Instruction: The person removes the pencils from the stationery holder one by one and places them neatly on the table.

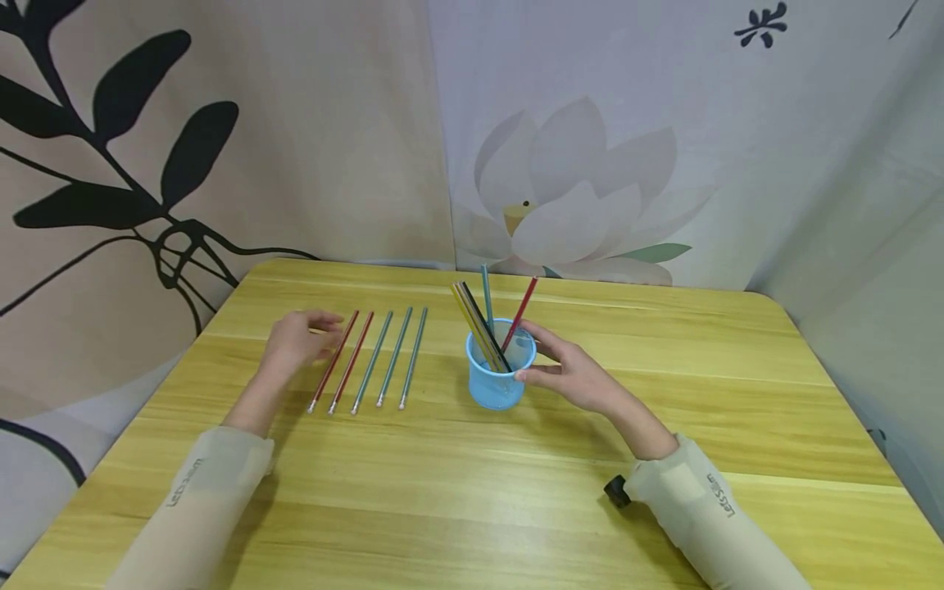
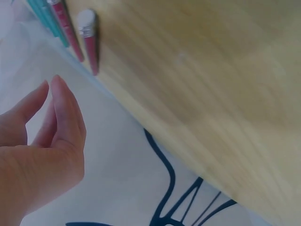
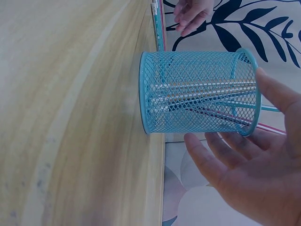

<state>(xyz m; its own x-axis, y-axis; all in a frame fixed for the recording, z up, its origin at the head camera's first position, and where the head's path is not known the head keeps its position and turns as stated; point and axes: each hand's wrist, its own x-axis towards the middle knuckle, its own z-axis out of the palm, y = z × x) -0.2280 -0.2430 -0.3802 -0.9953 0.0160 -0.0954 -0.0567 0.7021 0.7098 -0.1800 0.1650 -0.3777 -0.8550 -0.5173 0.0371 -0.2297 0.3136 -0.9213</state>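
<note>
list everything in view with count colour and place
table: 1, yellowish wood, foreground
cup: 1, blue mesh, on table
pencils: 5, two red, three teal, on table left of cup
cup pencils: exact count unclear, including red, teal, black, yellow, in cup
backdrop: count unclear, pale with plant prints, behind table
device: 1, black, at right sleeve
left hand: 1, bare, beside leftmost pencil
right hand: 1, bare, holding cup
sleeves: 2, beige, foreground

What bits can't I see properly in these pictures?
Right wrist view: the top of the red pencil in the blue cup, hidden behind the right hand.
Right wrist view: the wrist of the left hand, cut off by the top edge.
Left wrist view: the teal pencils' eraser ends, cut off.
Head view: both sleeves, cut off at the bottom.
</note>
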